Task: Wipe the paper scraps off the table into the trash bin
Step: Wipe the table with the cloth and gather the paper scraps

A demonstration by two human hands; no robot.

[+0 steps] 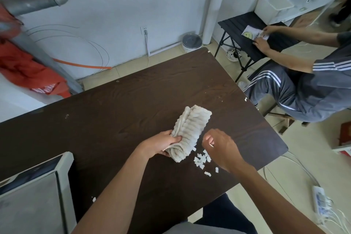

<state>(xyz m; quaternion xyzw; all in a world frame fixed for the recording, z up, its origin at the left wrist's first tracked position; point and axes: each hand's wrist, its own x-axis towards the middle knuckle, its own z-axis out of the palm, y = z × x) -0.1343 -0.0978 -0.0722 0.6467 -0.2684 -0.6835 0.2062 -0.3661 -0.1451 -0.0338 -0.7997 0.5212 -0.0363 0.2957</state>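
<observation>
Dark wood table (117, 112) in a pale-walled room, folded cloth and paper bits on it

Left hand (159, 143) has its grip clamped on the near end of a ribbed off-white cloth (188, 133), thumb on top, fingers tucked under, the rest of the roll lying on the table toward 1 o'clock. Right hand (221, 148) sits just beside the cloth at 3 o'clock, fingers curled and pinching one tiny white scrap. Main pile of paper scraps (201, 158) lies between the two hands, right against the cloth's near end, with a few strays toward 5 o'clock. Another person (303, 85) in a striped tracksuit sits at 2 o'clock at a small black table (245, 23). Can't spot a trash bin for sure.
</observation>
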